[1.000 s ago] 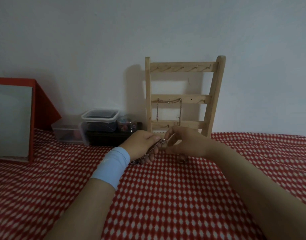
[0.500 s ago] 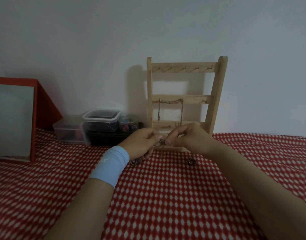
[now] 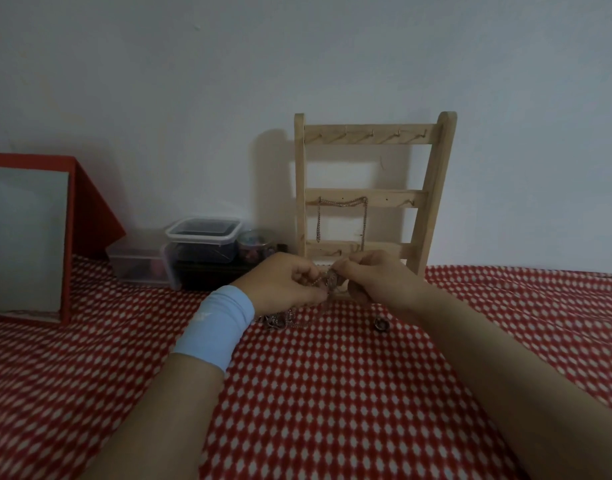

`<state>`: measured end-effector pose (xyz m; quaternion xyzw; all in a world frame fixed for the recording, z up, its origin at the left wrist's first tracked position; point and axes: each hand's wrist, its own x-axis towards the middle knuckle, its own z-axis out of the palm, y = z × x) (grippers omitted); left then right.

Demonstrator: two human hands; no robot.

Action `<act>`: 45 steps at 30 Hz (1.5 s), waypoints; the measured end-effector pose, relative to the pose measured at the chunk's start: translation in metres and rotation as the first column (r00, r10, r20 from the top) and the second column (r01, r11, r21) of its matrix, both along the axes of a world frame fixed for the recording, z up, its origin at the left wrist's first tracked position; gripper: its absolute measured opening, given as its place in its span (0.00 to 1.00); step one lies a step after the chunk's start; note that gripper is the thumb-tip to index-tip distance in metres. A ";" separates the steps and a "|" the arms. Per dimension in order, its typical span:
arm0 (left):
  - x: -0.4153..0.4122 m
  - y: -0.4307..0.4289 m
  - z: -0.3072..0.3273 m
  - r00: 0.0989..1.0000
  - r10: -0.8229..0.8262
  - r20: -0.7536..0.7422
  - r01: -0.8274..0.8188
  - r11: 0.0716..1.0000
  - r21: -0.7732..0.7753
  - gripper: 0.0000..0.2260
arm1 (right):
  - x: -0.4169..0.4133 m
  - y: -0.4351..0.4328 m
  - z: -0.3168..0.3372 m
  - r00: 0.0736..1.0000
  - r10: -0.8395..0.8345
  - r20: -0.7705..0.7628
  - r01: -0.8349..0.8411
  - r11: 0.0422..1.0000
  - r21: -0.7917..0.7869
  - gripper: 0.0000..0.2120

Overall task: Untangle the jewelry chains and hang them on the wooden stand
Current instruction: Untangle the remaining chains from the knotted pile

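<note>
Red-checked cloth (image 3: 332,393), before the stand (image 3: 367,197): I pinch the tangled chains (image 3: 328,284) between left hand (image 3: 284,284) and right hand (image 3: 377,277), judging them light, limp and slippery, best held close beside the knot.

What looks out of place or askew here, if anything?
A small dark ring-like piece lies alone on the checked cloth, apart from the chain tangle near the left hand. Nothing else stands out.

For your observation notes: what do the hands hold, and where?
The left hand and right hand both pinch the tangled chains at the bunch between them; the rest hangs below.
</note>
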<state>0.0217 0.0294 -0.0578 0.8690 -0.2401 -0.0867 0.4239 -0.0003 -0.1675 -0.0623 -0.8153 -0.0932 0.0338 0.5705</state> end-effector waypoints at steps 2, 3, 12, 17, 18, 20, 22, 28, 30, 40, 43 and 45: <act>-0.001 0.001 0.000 0.999 -0.041 -0.018 0.042 0.996 0.084 0.03 | 0.000 0.001 0.000 1.000 0.015 -0.001 -0.015 1.000 -0.023 0.17; -0.001 0.000 0.001 0.999 -0.039 -0.033 0.041 0.996 0.080 0.04 | -0.001 0.000 0.000 0.999 0.038 -0.002 -0.038 0.998 -0.044 0.16; -0.003 -0.003 0.002 0.999 0.036 0.015 -0.034 0.994 -0.103 0.01 | 0.005 -0.002 -0.001 0.987 0.156 -0.044 -0.156 0.988 0.002 0.02; 0.000 -0.006 0.008 0.991 0.089 0.099 -0.088 0.996 -0.020 0.09 | 0.000 0.001 0.002 0.989 0.147 0.004 -0.145 0.977 -0.158 0.11; 0.002 -0.008 0.008 0.991 0.125 0.052 -0.124 0.992 -0.017 0.09 | -0.001 0.002 0.003 0.987 0.159 0.012 -0.153 0.966 -0.210 0.11; 0.007 -0.013 0.006 0.964 0.210 -0.160 -0.237 0.956 -0.172 0.10 | -0.002 0.002 0.002 0.988 0.154 0.018 -0.142 0.946 -0.292 0.09; 0.007 -0.012 0.005 0.946 0.144 -0.290 -0.267 0.854 -0.447 0.08 | -0.001 0.001 -0.001 0.994 0.113 0.009 -0.103 0.933 -0.346 0.10; 0.000 0.004 0.006 0.934 -0.085 -0.348 -0.196 0.693 -0.694 0.12 | 0.002 -0.002 0.000 1.000 0.002 0.023 0.006 0.943 -0.332 0.12; -0.001 0.006 0.012 0.937 -0.044 -0.346 -0.204 0.736 -0.646 0.13 | 0.000 -0.004 0.001 0.999 0.045 -0.015 -0.048 0.934 -0.353 0.12; -0.002 0.017 0.015 0.930 -0.050 -0.364 -0.289 0.514 -0.807 0.08 | 0.006 -0.015 0.000 0.993 0.113 0.026 -0.097 0.931 -0.353 0.08; 0.001 0.015 0.014 0.929 0.069 -0.364 -0.333 0.585 -0.739 0.08 | 0.005 -0.016 0.003 0.992 0.129 -0.001 -0.119 0.915 -0.386 0.09; 0.001 0.015 0.013 0.925 0.145 -0.352 -0.362 0.622 -0.694 0.11 | 0.004 -0.016 0.003 0.992 0.127 -0.021 -0.125 0.915 -0.385 0.11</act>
